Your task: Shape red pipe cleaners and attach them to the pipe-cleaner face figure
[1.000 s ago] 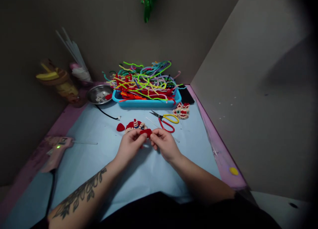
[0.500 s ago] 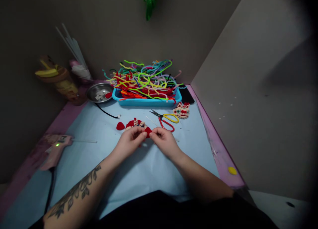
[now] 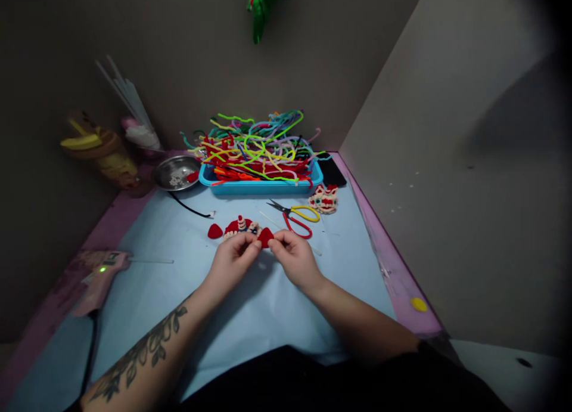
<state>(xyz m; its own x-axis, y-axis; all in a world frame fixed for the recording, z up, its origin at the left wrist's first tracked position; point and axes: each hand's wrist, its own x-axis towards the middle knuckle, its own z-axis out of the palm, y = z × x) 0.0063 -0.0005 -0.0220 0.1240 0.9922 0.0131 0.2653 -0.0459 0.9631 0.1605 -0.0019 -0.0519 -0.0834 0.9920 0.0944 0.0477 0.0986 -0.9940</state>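
Observation:
Between my two hands is a small red fuzzy triangular piece [image 3: 265, 238], pinched at its left edge by my left hand [image 3: 236, 258] and at its right edge by my right hand [image 3: 295, 258]. Just beyond my left fingers lies a red and cream pipe-cleaner piece [image 3: 236, 226] with a striped horn, its near side partly hidden by that hand. A second red rounded-triangular piece [image 3: 215, 231] rests to its left. Past my right hand lie scissors [image 3: 292, 212] with one yellow and one red handle, blades apart.
A blue tray [image 3: 263, 188] heaped with coloured pipe cleaners stands at the back. Left of it is a metal bowl [image 3: 176, 173]; a lit pink glue gun [image 3: 99, 281] lies nearer. A red and cream face-shaped piece [image 3: 324, 201] and a black phone [image 3: 333, 172] are at right.
The red triangular piece shows more fully between my fingertips, its point upward. Both hands stay pinched on it. The whole view has shifted slightly.

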